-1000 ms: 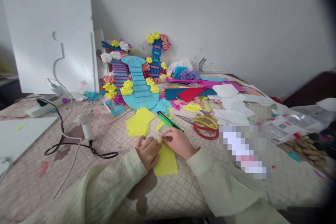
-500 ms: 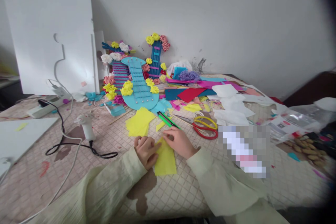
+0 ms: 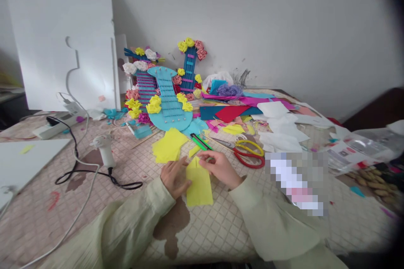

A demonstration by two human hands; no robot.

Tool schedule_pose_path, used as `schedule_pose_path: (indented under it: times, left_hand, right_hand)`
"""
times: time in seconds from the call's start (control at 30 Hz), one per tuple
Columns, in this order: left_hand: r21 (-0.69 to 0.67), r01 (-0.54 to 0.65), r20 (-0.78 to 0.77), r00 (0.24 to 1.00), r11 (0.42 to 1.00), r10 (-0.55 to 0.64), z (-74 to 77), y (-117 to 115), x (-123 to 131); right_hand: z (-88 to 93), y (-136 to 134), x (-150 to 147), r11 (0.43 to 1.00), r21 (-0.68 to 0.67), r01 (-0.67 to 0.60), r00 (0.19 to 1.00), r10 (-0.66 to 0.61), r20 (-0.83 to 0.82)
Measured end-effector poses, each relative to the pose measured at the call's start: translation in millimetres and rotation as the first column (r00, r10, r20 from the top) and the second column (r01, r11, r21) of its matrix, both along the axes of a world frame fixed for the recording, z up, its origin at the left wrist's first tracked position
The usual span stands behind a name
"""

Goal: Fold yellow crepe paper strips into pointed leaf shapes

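Observation:
A yellow sheet of crepe paper (image 3: 199,187) lies on the table between my hands, a small crease at its top edge. My left hand (image 3: 174,178) rests at its left side, fingers stretched out and slightly apart, holding nothing. With bent fingers my right hand (image 3: 222,169) pinches the sheet's upper right edge. Just beyond the fingertips are a green utility knife (image 3: 202,142) and a narrow yellow paper strip (image 3: 194,150). A stack of yellow paper (image 3: 168,145) sits past my left hand. Scissors (image 3: 249,154) with red and yellow handles lie right of the knife.
Flower-trimmed, guitar-like craft pieces (image 3: 168,101) stand against the wall. A white glue gun (image 3: 105,151) with a black cord is on the left, near a power strip (image 3: 55,128). Coloured sheets (image 3: 232,113), white paper (image 3: 280,128) and a plastic bag (image 3: 350,149) cover the right back.
My left hand has lifted off the sheet's top and its curled fingers have straightened. The right hand stays at the upper edge, its fingers slightly shifted. The view has moved slightly.

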State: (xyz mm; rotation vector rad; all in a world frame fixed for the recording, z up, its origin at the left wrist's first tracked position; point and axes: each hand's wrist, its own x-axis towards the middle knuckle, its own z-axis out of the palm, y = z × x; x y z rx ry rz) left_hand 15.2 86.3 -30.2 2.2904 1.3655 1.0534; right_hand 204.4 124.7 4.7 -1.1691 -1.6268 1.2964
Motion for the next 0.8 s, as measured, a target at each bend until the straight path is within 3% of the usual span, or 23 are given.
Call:
schedule_pose_path:
  times: [0.07,0.2,0.3,0.37,0.47,0.57,0.63,0.7,0.8]
  left_hand:
    - [-0.206,0.072,0.201,0.979,0.976,-0.030,0.1,0.1,0.8]
    - [-0.505,0.282,0.532,0.846,0.816,0.037,4.1,1.1,7.2]
    - [-0.574,0.379,0.631,0.770,0.726,0.097,12.7,6.3,9.6]
    - [-0.596,0.407,0.629,0.772,0.692,0.088,20.1,11.3,8.5]
    - [-0.663,0.437,0.552,0.834,0.609,0.003,31.7,18.9,6.5]
    - [-0.698,0.385,0.455,0.890,0.604,-0.041,40.9,26.8,8.8]
    - [-0.702,0.354,0.437,0.899,0.618,-0.017,44.1,32.8,12.2]
    - [-0.706,0.336,0.451,0.892,0.623,0.030,44.3,38.9,15.1]
    - [-0.708,0.307,0.483,0.867,0.636,0.119,40.2,45.3,16.1]
  right_hand:
    - [3.7,0.1,-0.3,0.995,-0.091,0.033,0.988,-0.047,-0.149]
    - [6.5,1.7,0.7,0.985,-0.122,0.124,0.944,-0.155,-0.291]
    - [13.0,3.8,6.9,0.986,-0.047,0.159,0.967,-0.165,-0.195]
    - [21.1,5.2,13.7,0.985,0.080,0.150,0.987,-0.145,-0.072]
    - [32.8,6.3,23.1,0.988,0.150,-0.043,0.996,0.031,0.080]
    - [34.8,5.7,25.6,0.945,0.008,-0.328,0.937,0.324,0.127]
    - [30.3,5.5,24.1,0.912,-0.068,-0.406,0.904,0.411,0.120]
    - [23.8,6.2,22.1,0.920,-0.083,-0.383,0.913,0.391,0.117]
    - [16.2,7.9,19.5,0.978,-0.065,-0.198,0.976,0.203,0.077]
